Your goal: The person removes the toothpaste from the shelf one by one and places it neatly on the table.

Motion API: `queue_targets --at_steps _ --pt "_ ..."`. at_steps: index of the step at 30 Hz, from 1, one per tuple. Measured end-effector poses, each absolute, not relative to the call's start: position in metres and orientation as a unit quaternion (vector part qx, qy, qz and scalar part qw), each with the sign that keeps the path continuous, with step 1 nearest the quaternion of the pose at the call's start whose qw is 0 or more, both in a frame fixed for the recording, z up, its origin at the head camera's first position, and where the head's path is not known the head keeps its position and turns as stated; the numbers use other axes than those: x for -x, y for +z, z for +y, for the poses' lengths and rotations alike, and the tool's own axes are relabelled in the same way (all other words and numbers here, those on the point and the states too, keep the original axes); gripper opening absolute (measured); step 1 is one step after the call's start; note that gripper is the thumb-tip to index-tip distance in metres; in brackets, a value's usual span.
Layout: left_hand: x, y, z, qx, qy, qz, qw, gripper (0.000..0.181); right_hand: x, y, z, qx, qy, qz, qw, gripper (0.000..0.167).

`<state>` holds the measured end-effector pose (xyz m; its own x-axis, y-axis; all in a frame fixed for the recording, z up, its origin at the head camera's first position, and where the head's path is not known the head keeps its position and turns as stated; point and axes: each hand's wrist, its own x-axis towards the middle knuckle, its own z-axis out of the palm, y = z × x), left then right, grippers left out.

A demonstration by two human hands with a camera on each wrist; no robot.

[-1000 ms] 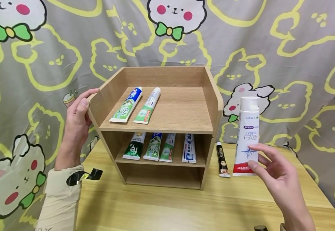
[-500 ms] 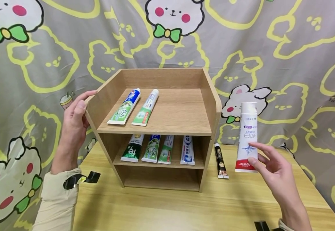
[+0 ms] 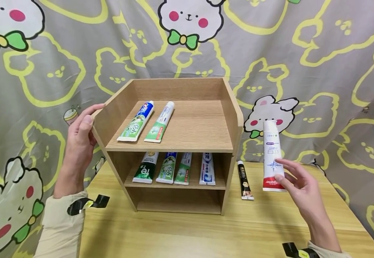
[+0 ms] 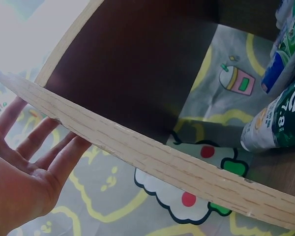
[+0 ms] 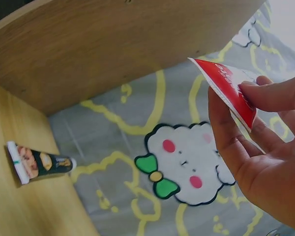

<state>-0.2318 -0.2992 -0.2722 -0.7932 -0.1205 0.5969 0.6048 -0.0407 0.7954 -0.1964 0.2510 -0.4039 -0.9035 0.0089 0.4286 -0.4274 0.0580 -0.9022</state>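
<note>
In the head view, my right hand (image 3: 302, 191) pinches the lower, red end of a white Colgate toothpaste tube (image 3: 273, 154) between thumb and fingers. The tube is nearly upright, cap up, right of a wooden shelf unit (image 3: 187, 146). The right wrist view shows its red crimped end (image 5: 231, 91) between thumb and fingers. My left hand (image 3: 80, 143) rests against the shelf's left side panel. In the left wrist view its fairly straight fingers (image 4: 64, 157) touch the panel's outer side. Two tubes, one blue-green (image 3: 136, 122) and one white-green (image 3: 160, 122), lie on the top shelf.
Several toothpaste tubes lie on the middle shelf, among them a dark green one (image 3: 145, 168) and a white-blue one (image 3: 207, 170). A small black tube (image 3: 244, 181) lies on the wooden table (image 3: 174, 236) right of the unit. A patterned curtain (image 3: 199, 64) hangs behind.
The white toothpaste tube has tipped, so it looks shorter and leans slightly left at the top. My left hand stays at the shelf. The whole head view has shifted slightly.
</note>
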Motion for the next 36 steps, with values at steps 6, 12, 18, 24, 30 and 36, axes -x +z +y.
queue_targets --at_steps 6,12,18,24,30,36 --pt "0.229 -0.274 -0.302 0.182 -0.698 -0.643 0.259 0.045 0.207 -0.421 0.256 -0.126 0.676 -0.712 0.145 0.046" --pt "0.227 -0.275 -0.302 0.184 -0.697 -0.642 0.260 0.046 0.216 -0.436 0.261 -0.111 0.679 -0.713 0.136 0.044" --pt "0.228 -0.274 -0.301 0.186 -0.699 -0.641 0.258 0.046 0.222 -0.449 0.267 -0.092 0.666 -0.728 0.131 0.043" --pt "0.231 -0.273 -0.300 0.190 -0.701 -0.637 0.258 0.046 0.226 -0.459 0.272 -0.066 0.652 -0.746 0.119 0.043" --pt "0.232 -0.272 -0.299 0.190 -0.700 -0.637 0.260 0.046 0.235 -0.474 0.278 -0.053 0.648 -0.752 0.108 0.044" --pt "0.231 -0.273 -0.299 0.188 -0.699 -0.640 0.260 0.046 0.240 -0.490 0.281 -0.038 0.642 -0.760 0.092 0.044"
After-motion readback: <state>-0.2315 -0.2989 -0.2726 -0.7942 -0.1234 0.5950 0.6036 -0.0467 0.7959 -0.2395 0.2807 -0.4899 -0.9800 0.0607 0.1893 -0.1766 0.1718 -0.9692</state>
